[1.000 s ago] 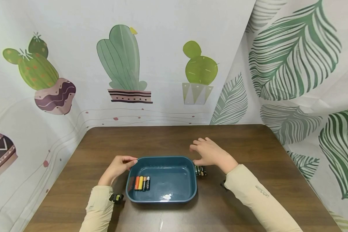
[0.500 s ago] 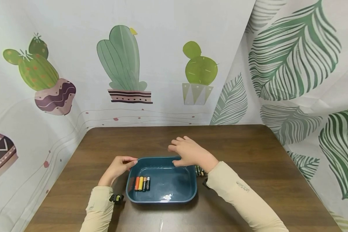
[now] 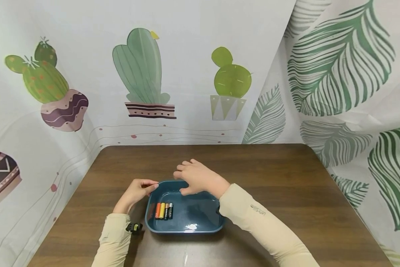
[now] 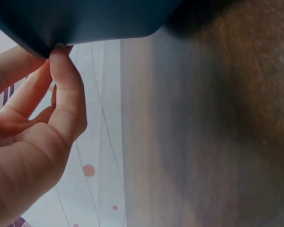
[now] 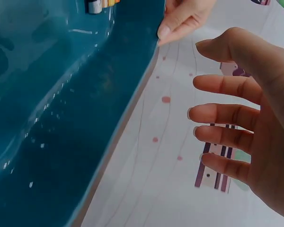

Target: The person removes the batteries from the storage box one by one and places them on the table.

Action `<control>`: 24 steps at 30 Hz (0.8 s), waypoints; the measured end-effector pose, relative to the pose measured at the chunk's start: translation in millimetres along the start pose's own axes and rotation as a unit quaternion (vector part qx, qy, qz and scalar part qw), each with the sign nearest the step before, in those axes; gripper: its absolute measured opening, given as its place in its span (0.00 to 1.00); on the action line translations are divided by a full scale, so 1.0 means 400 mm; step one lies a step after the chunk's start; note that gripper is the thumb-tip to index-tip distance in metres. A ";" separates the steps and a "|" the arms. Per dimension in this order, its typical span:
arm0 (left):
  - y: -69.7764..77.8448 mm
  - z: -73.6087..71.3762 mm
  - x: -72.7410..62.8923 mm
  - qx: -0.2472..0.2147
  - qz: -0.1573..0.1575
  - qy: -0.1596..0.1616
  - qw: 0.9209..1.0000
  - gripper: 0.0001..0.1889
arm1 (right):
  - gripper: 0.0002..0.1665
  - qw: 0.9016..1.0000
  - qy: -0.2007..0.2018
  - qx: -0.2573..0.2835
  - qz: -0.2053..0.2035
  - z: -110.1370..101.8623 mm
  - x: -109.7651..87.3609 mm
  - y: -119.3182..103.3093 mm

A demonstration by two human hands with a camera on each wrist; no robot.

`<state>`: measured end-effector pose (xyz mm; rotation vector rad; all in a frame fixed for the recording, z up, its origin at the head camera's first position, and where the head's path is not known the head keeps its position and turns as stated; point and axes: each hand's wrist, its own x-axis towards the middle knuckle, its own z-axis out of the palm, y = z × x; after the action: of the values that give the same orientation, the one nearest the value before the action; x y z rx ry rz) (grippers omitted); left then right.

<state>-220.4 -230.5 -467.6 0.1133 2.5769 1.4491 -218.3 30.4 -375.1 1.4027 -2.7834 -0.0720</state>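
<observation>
A dark teal rectangular tray (image 3: 200, 218) stands on the table. Several batteries (image 3: 162, 211), red, yellow and black, lie side by side at its left end; their ends (image 5: 95, 5) show at the top of the right wrist view. At the back-left corner my left hand (image 3: 136, 193) pinches the tray's rim between thumb and fingers, seen close in the left wrist view with the thumb (image 4: 68, 90) against the wall. My right hand (image 3: 200, 179) hovers over the back rim, its fingers spread and holding nothing. In the right wrist view those fingers (image 5: 227, 116) are apart from the tray.
The brown wooden table (image 3: 270, 167) reaches back to a printed cloth (image 3: 193, 74) with cactus and leaf patterns. My right forearm sleeve (image 3: 250, 215) crosses the tray's right end. A black wrist camera (image 3: 134, 228) sits at my left wrist.
My right hand has moved left from beside the tray's right end to above its back rim. The batteries right of the tray are now hidden by that arm. My left hand stays on the rim.
</observation>
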 end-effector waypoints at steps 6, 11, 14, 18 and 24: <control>0.003 0.001 0.002 -0.008 0.004 -0.006 1.000 0.11 | 0.23 1.000 -0.006 -0.013 -0.018 0.017 0.034 -0.022; 0.002 -0.002 0.001 -0.006 0.008 -0.010 1.000 0.12 | 0.24 0.999 -0.018 -0.010 -0.034 0.041 0.062 -0.039; 0.005 -0.004 0.001 -0.008 0.012 -0.011 1.000 0.13 | 0.25 0.999 -0.034 -0.002 -0.036 0.052 0.076 -0.048; 0.007 -0.006 -0.001 -0.013 0.024 -0.015 1.000 0.13 | 0.26 0.998 -0.051 -0.005 -0.039 0.068 0.092 -0.062; 0.006 -0.007 -0.001 -0.020 0.018 -0.020 0.999 0.13 | 0.27 0.996 -0.080 -0.019 -0.045 0.102 0.110 -0.082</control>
<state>-220.9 -231.7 -464.0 0.1814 2.5255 1.4956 -220.0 -23.2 -417.3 1.5798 -2.8238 -0.2471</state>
